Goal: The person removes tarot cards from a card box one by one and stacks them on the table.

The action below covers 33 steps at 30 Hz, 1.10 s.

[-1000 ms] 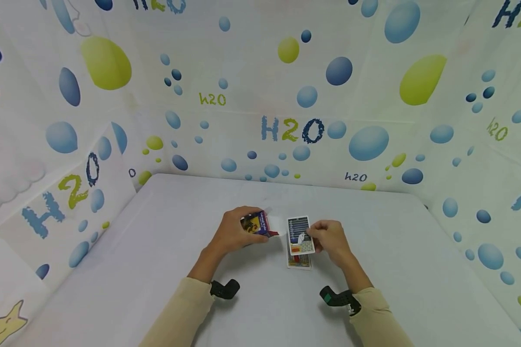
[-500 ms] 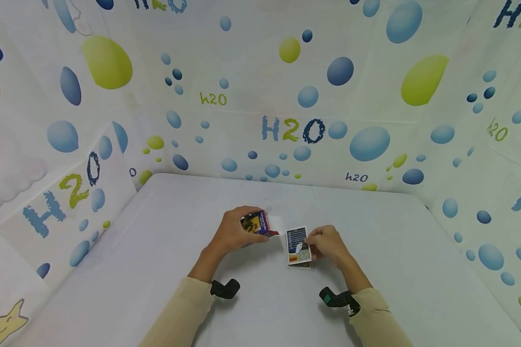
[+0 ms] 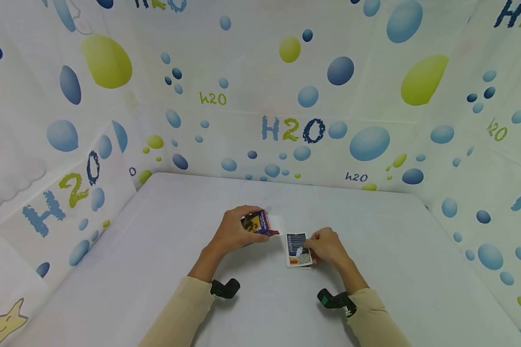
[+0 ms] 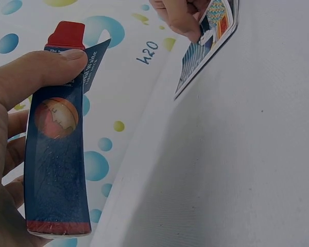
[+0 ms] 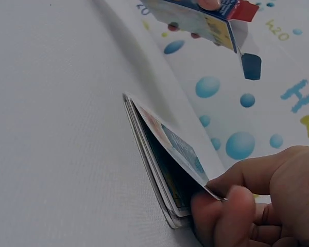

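My left hand (image 3: 234,231) grips a dark blue and red card box (image 3: 256,223) above the table, its thumb along one narrow side. The box's end flap (image 5: 251,66) hangs open toward the right. Between thumb and fingers, my right hand (image 3: 328,246) pinches the right edge of a printed card (image 3: 298,249). That card lies over a small stack of cards (image 5: 152,175) on the table; in the right wrist view its pinched edge is lifted off the stack, while its far end lies close to it. The stack is mostly hidden in the head view.
A white cloth covers the table (image 3: 156,217). Behind and beside it hangs a white curtain (image 3: 243,62) printed with blue and green drops and H2O lettering. A dark camera band sits on each wrist, below beige sleeves (image 3: 178,313).
My right hand has brought the card down toward me, so it now covers nearly all of the stack beneath. My left hand and the box have stayed in place.
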Motion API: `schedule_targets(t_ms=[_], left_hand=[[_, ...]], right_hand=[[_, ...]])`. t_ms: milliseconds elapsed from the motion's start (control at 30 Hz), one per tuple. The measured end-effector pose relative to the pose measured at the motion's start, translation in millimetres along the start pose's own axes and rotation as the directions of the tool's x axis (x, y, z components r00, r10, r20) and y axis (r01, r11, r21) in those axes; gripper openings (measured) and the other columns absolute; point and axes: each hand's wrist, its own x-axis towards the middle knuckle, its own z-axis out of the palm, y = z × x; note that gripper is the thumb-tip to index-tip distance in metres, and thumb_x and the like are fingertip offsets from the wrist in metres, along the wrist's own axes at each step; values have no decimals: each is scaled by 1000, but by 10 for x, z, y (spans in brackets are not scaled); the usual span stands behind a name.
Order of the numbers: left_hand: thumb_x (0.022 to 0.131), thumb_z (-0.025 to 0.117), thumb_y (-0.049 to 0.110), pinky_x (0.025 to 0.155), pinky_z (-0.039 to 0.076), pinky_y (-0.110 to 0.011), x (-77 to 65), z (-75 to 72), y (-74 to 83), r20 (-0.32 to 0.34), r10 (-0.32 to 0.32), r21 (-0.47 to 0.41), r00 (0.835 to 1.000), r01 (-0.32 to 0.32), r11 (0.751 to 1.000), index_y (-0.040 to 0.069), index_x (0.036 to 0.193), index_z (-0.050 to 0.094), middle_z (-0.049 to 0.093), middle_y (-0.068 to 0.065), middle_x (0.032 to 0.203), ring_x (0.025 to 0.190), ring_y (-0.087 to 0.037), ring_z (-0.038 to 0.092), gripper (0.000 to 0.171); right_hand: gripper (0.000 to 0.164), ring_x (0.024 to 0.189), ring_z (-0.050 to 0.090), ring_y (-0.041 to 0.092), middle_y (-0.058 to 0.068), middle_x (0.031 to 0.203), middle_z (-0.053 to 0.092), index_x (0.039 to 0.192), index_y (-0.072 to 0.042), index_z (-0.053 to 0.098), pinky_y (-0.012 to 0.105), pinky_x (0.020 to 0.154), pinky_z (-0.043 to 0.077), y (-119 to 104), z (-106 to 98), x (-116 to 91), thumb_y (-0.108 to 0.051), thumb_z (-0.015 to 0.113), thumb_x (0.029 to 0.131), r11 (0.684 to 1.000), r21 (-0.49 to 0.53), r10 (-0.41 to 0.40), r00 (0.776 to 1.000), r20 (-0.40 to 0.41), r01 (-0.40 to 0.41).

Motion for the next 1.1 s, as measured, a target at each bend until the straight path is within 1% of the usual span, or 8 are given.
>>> schedule_targets(t_ms=[167, 267, 333, 633, 933, 1000, 1100], left_hand=[[69, 94, 36, 97, 53, -46, 10, 7, -6, 3, -9, 1, 1000, 9, 1000, 22, 133, 67, 65, -1, 133, 116, -24, 57, 71], [68, 95, 35, 97, 53, -46, 11, 5, -12, 7, -14, -3, 1000, 14, 1000, 23, 132, 67, 65, -1, 132, 114, -24, 58, 71], [68, 95, 35, 97, 53, -46, 8, 2, -11, 10, -18, -4, 1000, 19, 1000, 23, 132, 67, 66, 0, 131, 114, -24, 58, 71], [68, 95, 37, 98, 53, -46, -4, 1, -2, 12, -25, -2, 1000, 25, 1000, 23, 133, 66, 65, -1, 133, 116, -24, 57, 73], [67, 96, 33, 97, 53, -45, 3, 26, 1, 26, 3, -6, 1000, -3, 1000, 23, 132, 67, 65, 1, 132, 116, -24, 57, 72], [67, 96, 33, 97, 53, -45, 1, 33, 11, 31, -1, -2, 1000, 1, 1000, 24, 132, 67, 65, 1, 132, 116, -23, 57, 72], [67, 95, 35, 97, 53, -45, -2, 49, 32, 41, -5, 11, 999, 5, 1000, 23, 132, 67, 65, 1, 132, 116, -23, 57, 72]], right_hand=[[23, 41, 52, 13, 5, 54, 59, 67, -3, 64, 22, 40, 44, -30, -7, -31, -11, 69, 88, 994, -101, -36, 999, 4, 36], [25, 39, 53, 13, 4, 52, 58, 66, -5, 64, 22, 39, 43, -45, -6, -36, -12, 70, 89, 988, -149, -46, 999, 13, 47], [25, 39, 53, 13, 4, 53, 59, 66, -5, 64, 22, 39, 43, -49, -5, -35, -13, 72, 88, 986, -160, -44, 999, 14, 46], [20, 40, 53, 14, 5, 56, 60, 71, -5, 66, 22, 39, 43, -25, -8, -24, -13, 73, 88, 988, -147, -54, 999, 6, 54], [21, 42, 53, 15, 6, 58, 61, 74, -5, 66, 24, 40, 43, 10, -40, 3, -16, 71, 91, 993, -107, -52, 998, 22, 54], [19, 42, 53, 16, 6, 58, 61, 76, -5, 67, 24, 41, 44, 11, -44, 9, -16, 70, 91, 993, -104, -57, 998, 9, 58], [17, 46, 53, 16, 5, 58, 60, 80, -5, 69, 26, 43, 43, -5, -50, 12, -17, 68, 92, 993, -91, -76, 997, -34, 73]])
